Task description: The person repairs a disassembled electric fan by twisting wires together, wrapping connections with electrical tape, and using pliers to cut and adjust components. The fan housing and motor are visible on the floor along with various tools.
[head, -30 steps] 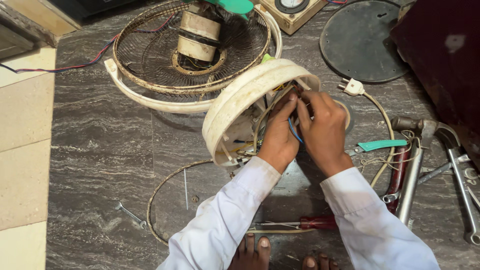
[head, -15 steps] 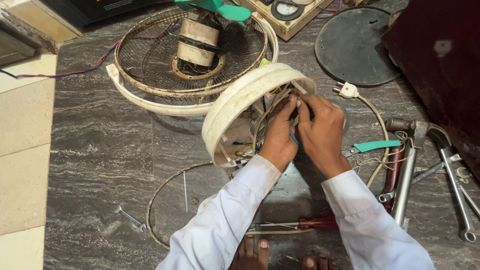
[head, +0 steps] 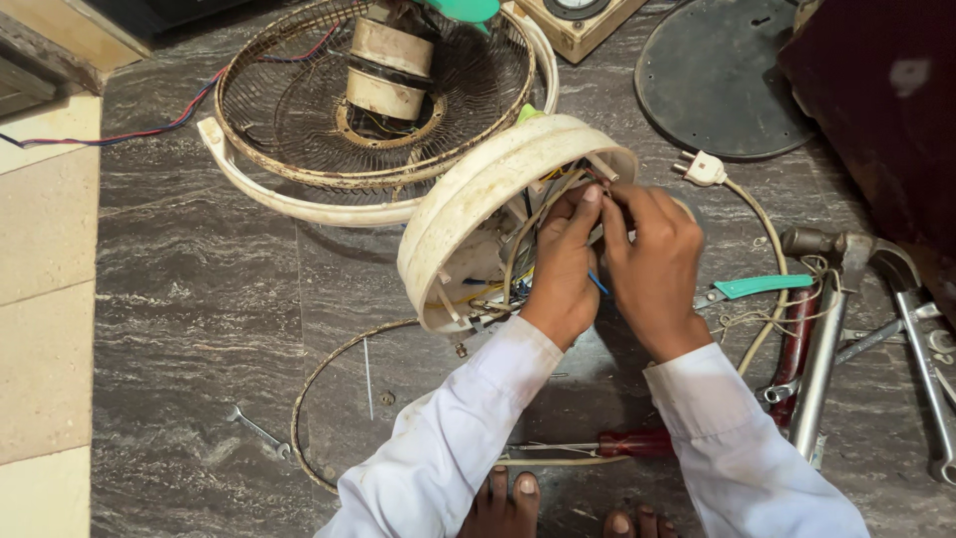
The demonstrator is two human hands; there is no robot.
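Note:
A cream round fan base housing (head: 478, 189) lies tipped on its side on the dark stone floor, its open underside facing me with coloured wires inside. My left hand (head: 560, 267) reaches into the opening and pinches wires at the upper rim. My right hand (head: 652, 261) is beside it, fingertips meeting the left hand's on the same wires (head: 596, 195). A blue wire shows between my palms. Both arms wear white sleeves.
A wire fan guard with motor (head: 383, 85) lies behind the housing. A round black plate (head: 712, 80) and white plug with cord (head: 702, 169) are at right. Hammer, wrenches and green-handled pliers (head: 762, 287) lie right; a red screwdriver (head: 627, 443), wire ring and small spanner (head: 254, 430) lie near my feet.
The view has shifted slightly, so everything sits a little lower in frame. My fingers have kept working at the wires on the housing's upper rim; both hands stay in place.

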